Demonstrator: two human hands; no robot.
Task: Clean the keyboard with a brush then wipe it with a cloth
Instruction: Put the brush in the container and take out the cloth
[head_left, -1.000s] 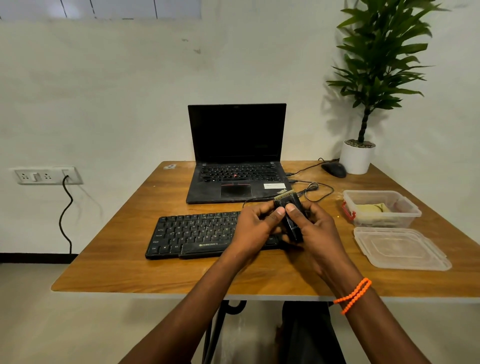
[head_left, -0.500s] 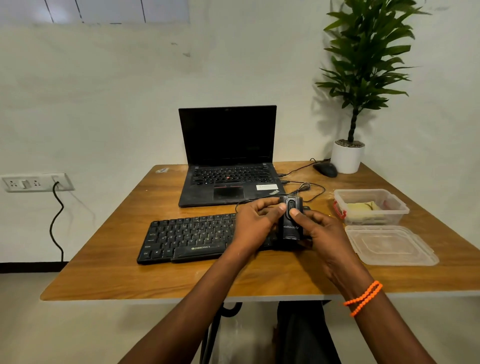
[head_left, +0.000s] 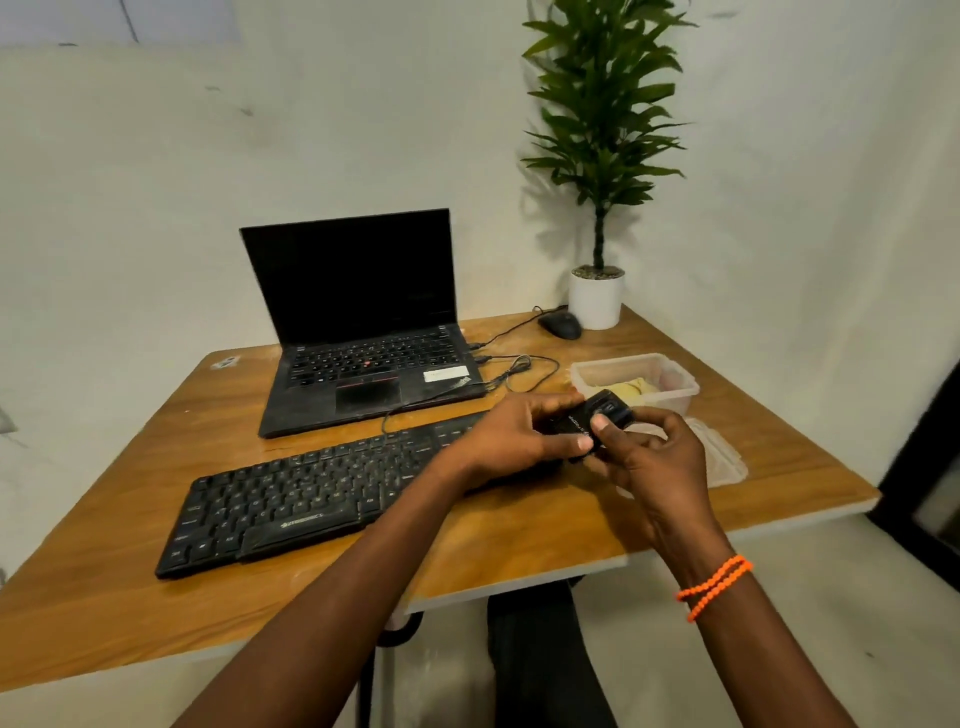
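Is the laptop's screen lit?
No, the laptop stands open behind the keyboard, but its screen is plain black.

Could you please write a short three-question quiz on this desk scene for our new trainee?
1. True or false: both hands grip the small black brush tool.
2. What lies inside the clear plastic container? A) a yellow cloth B) a black mouse C) a cable
3. On which wrist is the orange bead bracelet?

Key:
1. True: the left hand and right hand hold it above the right end of the black external keyboard.
2. A, the yellow cloth.
3. The right wrist.
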